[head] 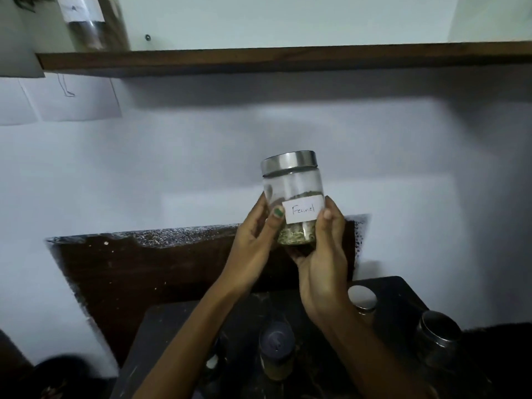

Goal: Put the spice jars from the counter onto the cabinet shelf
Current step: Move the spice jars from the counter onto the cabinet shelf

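Fennel jar (293,197), upright with long axis vertical at frame centre, is clasped low by 2 hands, left hand (253,243) and right hand (325,254), fingers curled round its sides, directly beneath the cabinet shelf (288,60) spanning the upper frame.

both forearms reach up and away from the near edge. left hand (253,240) grips a jar (293,197) from its left side, thumb across the front; right hand (325,254) cups it from the right and beneath.
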`<state>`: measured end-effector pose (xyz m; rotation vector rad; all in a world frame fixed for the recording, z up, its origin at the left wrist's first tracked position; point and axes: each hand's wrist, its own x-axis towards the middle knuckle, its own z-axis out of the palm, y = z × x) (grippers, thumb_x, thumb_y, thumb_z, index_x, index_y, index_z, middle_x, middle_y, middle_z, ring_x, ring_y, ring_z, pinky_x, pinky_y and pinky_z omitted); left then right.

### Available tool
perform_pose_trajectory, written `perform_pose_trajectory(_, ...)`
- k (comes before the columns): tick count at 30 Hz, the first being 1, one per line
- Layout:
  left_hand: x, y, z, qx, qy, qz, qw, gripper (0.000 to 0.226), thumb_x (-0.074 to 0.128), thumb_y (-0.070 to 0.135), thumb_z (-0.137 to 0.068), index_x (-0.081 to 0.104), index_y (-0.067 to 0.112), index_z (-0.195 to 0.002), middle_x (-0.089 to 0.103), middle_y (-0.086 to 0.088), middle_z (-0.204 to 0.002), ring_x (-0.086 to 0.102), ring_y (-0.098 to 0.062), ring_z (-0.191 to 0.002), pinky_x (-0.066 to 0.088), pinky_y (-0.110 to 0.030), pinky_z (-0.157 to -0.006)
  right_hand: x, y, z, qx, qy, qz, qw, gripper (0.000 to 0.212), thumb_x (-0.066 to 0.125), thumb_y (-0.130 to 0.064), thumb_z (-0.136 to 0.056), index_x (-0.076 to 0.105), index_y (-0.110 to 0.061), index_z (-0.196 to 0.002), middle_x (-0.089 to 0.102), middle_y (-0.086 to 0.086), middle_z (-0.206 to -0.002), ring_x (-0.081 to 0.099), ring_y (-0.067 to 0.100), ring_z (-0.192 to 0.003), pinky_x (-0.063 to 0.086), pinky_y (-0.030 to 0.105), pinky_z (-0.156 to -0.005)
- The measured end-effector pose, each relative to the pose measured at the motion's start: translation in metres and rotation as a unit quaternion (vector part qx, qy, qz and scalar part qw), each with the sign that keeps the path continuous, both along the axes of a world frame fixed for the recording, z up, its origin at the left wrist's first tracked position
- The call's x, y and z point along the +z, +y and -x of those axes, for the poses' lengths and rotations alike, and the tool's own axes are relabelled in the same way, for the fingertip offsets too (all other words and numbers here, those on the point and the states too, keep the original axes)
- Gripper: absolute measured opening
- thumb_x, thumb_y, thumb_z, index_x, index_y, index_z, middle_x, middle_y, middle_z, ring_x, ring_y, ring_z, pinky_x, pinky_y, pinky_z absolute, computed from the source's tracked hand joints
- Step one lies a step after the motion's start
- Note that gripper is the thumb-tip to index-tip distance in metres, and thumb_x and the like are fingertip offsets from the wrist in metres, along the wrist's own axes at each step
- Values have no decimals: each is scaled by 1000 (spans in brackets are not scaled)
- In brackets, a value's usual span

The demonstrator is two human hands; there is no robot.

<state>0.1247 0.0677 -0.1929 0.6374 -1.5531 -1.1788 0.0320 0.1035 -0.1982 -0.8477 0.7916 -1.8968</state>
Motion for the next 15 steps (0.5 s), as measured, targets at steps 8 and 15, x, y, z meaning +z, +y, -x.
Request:
perform_pose_trajectory(8,10,-7,-17,5,62,18,998,60,43,41,-87,28,41,-145,48,10,-143,56,-6,-121,55,-30,-88,-5,4,-1,61,190,92,976,84,60,-28,-78,11,-44,-145,31,-16,-150,42,-2,-130,44,28,-105)
perform_pose_trajectory(15,12,-7,-25,-20,54,24,998,62,40,42,-87,19,43,-146,43,14,-144,52,3,-121,52,-22,-88,-2,-4,0,40,236,123,963,86,61,-20,-80,11,-35,-148,32,-21,-144,46,-16,-119,44,3,-84)
